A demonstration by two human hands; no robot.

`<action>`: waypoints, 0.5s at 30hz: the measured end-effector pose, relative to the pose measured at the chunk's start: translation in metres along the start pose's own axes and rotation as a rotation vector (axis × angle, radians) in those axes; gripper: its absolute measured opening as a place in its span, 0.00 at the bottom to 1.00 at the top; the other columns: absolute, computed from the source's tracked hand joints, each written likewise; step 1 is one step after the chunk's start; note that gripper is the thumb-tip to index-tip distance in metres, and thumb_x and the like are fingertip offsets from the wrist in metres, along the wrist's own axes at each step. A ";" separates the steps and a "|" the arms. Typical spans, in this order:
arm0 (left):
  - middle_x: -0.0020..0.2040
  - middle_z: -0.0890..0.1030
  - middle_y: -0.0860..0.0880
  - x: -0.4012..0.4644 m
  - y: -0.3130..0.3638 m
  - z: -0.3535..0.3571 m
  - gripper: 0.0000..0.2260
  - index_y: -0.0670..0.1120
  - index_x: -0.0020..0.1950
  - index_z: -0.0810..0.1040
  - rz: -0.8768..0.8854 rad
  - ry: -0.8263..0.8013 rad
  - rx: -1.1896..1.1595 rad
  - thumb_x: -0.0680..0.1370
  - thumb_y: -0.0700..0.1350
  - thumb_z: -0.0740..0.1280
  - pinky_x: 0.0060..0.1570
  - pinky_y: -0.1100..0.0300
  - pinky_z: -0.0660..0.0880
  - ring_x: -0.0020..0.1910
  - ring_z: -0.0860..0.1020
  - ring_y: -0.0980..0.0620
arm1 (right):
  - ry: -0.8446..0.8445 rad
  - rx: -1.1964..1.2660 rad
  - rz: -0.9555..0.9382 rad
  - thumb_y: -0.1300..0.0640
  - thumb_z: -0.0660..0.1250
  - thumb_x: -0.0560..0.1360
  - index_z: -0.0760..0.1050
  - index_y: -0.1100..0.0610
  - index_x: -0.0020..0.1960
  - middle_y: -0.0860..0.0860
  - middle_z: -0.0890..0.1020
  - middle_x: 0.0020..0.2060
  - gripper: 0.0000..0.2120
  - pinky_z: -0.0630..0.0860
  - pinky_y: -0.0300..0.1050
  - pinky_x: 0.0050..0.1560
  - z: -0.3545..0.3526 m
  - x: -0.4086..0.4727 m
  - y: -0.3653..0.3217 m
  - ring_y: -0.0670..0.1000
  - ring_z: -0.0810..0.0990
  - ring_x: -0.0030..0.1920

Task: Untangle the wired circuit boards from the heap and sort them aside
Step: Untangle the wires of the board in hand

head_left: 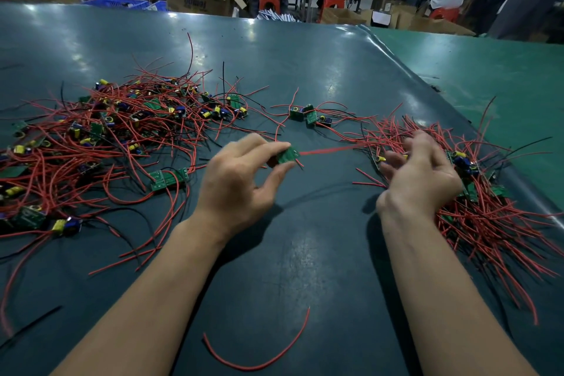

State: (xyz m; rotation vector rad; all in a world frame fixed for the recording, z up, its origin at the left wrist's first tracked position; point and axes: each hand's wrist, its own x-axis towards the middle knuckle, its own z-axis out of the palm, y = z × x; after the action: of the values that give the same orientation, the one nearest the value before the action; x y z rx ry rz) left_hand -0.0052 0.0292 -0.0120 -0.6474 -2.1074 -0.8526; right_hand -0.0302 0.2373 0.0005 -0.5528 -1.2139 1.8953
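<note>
On the dark, slightly shiny mat [305,55] the big heap [116,131] sat off to the left, a springy mess of thin red and black wires with little flat green boards and yellow and blue round parts poking out all over. The left hand [241,183] was in the middle, pinching one small green board [287,156] between thumb and fingertips, lifted a bit off the mat. A red wire [332,149] ran taut and blurry from that board straight across toward the right hand [421,174]. That hand hovered over the near edge of the sorted pile [488,210], fingers loosely curled; honestly couldn't tell if it had hold of the wire or anything else, too blurry there.

The pile on the right looked combed out, wires fanned mostly one way, and it ran right up to the raised, rounded mat edge [518,180], where a lighter green surface [488,70] began. Between heap and pile, a small cluster [308,116] of two or three boards lay on its own, just beyond the held board. Another board pair [169,180] lay at the heap's near edge, just left of the left wrist.

Plenty of bare mat between and under the forearms, with just one loose red offcut [259,360] curled there in a smooth arc.
</note>
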 end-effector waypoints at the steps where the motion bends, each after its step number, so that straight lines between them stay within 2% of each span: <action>1: 0.43 0.81 0.45 0.001 -0.003 -0.002 0.11 0.38 0.54 0.83 -0.026 0.062 0.032 0.76 0.42 0.73 0.43 0.52 0.77 0.40 0.78 0.47 | -0.016 -0.012 0.013 0.61 0.64 0.79 0.80 0.59 0.48 0.51 0.79 0.35 0.06 0.69 0.36 0.20 -0.001 0.001 -0.002 0.45 0.76 0.23; 2: 0.43 0.81 0.45 0.002 -0.005 -0.004 0.11 0.38 0.55 0.82 -0.054 0.132 0.064 0.76 0.43 0.72 0.43 0.54 0.77 0.39 0.76 0.50 | -0.104 -0.065 0.005 0.60 0.64 0.80 0.79 0.59 0.47 0.50 0.78 0.34 0.06 0.68 0.36 0.19 -0.002 -0.004 -0.003 0.45 0.75 0.22; 4: 0.44 0.81 0.45 0.003 -0.005 -0.005 0.11 0.38 0.56 0.82 -0.071 0.215 0.094 0.77 0.43 0.72 0.43 0.56 0.74 0.39 0.72 0.54 | -0.472 -0.169 0.065 0.51 0.66 0.79 0.78 0.57 0.43 0.50 0.77 0.29 0.11 0.66 0.35 0.18 0.000 -0.025 0.001 0.46 0.74 0.20; 6: 0.45 0.81 0.45 0.003 -0.002 -0.003 0.11 0.39 0.58 0.81 0.001 0.142 0.065 0.77 0.41 0.71 0.43 0.51 0.76 0.40 0.71 0.55 | -0.903 -0.234 0.242 0.40 0.64 0.74 0.78 0.57 0.41 0.50 0.77 0.27 0.19 0.68 0.36 0.17 0.004 -0.048 0.005 0.48 0.75 0.21; 8: 0.46 0.82 0.46 0.000 0.000 -0.002 0.12 0.40 0.58 0.82 0.076 -0.017 -0.010 0.76 0.40 0.69 0.42 0.45 0.76 0.41 0.74 0.52 | -1.163 -0.274 0.250 0.41 0.64 0.74 0.78 0.57 0.40 0.52 0.77 0.26 0.18 0.69 0.38 0.18 0.005 -0.060 0.006 0.49 0.75 0.21; 9: 0.45 0.82 0.46 0.000 0.000 -0.002 0.13 0.40 0.59 0.82 0.088 -0.077 -0.034 0.75 0.40 0.69 0.42 0.44 0.75 0.41 0.76 0.49 | -1.203 -0.295 0.209 0.45 0.64 0.76 0.78 0.57 0.39 0.52 0.76 0.25 0.17 0.68 0.38 0.18 0.005 -0.060 0.006 0.49 0.73 0.20; 11: 0.42 0.82 0.47 0.001 -0.003 -0.003 0.14 0.40 0.59 0.82 0.085 -0.103 -0.021 0.74 0.42 0.71 0.43 0.44 0.73 0.40 0.77 0.48 | -1.167 -0.329 0.112 0.52 0.64 0.80 0.78 0.59 0.37 0.51 0.74 0.21 0.16 0.66 0.37 0.19 0.003 -0.057 0.005 0.48 0.70 0.19; 13: 0.41 0.83 0.49 0.002 -0.006 -0.005 0.12 0.41 0.57 0.83 0.079 -0.048 0.024 0.75 0.43 0.72 0.44 0.46 0.73 0.39 0.78 0.50 | -1.054 -0.313 0.020 0.55 0.64 0.80 0.77 0.64 0.35 0.49 0.72 0.19 0.18 0.63 0.36 0.19 0.002 -0.054 0.004 0.48 0.68 0.18; 15: 0.41 0.84 0.49 0.004 -0.012 -0.010 0.07 0.43 0.52 0.85 0.073 0.023 0.105 0.76 0.44 0.72 0.45 0.46 0.72 0.39 0.79 0.47 | -0.895 -0.262 -0.032 0.55 0.66 0.80 0.76 0.64 0.34 0.49 0.72 0.19 0.19 0.63 0.34 0.19 0.002 -0.051 0.002 0.48 0.69 0.17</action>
State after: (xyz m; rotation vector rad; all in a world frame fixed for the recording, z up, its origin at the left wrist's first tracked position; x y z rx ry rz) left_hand -0.0111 0.0150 -0.0085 -0.6518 -2.0792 -0.7013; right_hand -0.0023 0.1945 -0.0030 0.2461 -2.0264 2.0196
